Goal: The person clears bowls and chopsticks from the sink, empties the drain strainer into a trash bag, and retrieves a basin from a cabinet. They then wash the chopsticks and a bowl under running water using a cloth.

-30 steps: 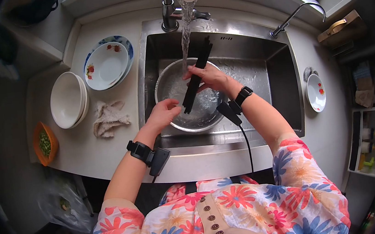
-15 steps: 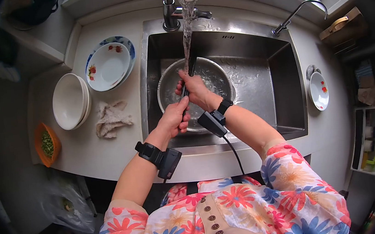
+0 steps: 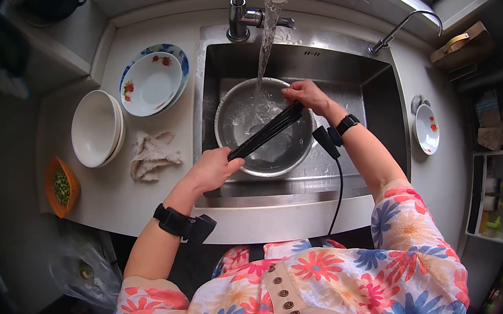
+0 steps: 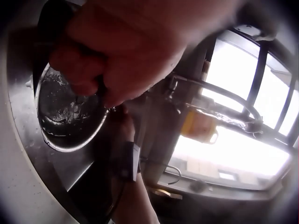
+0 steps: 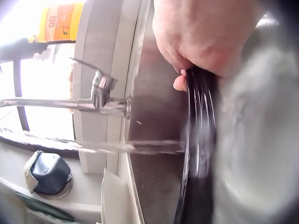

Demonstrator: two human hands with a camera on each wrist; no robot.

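Observation:
A bundle of black chopsticks point(image 3: 267, 131) slants across the metal basin point(image 3: 219, 133) in the sink, its upper end to the right. My left hand point(image 3: 212, 169) grips the lower end, just over the basin's near left rim. At the other end my right hand point(image 3: 310, 96) pinches the bundle between thumb and fingers. Wet and shiny, the chopsticks point(image 5: 201, 116) stretch away from my right hand point(image 5: 205, 37) in the right wrist view. In the left wrist view, my left hand point(image 4: 121, 51) hides most of what it holds. Water stands in the basin.
Water point(image 3: 266, 43) streams from the faucet point(image 3: 239, 19) into the basin. Left of the sink lie a cloth point(image 3: 155, 157), white bowls point(image 3: 94, 128), patterned dishes point(image 3: 153, 84) and an orange basket point(image 3: 58, 207) of green pieces. A small dish point(image 3: 427, 129) stands to the right.
My left hand came from beside the chopsticks to grip their lower end. Both hands met close together, then moved apart, and the bundle swung from steep to a flatter diagonal.

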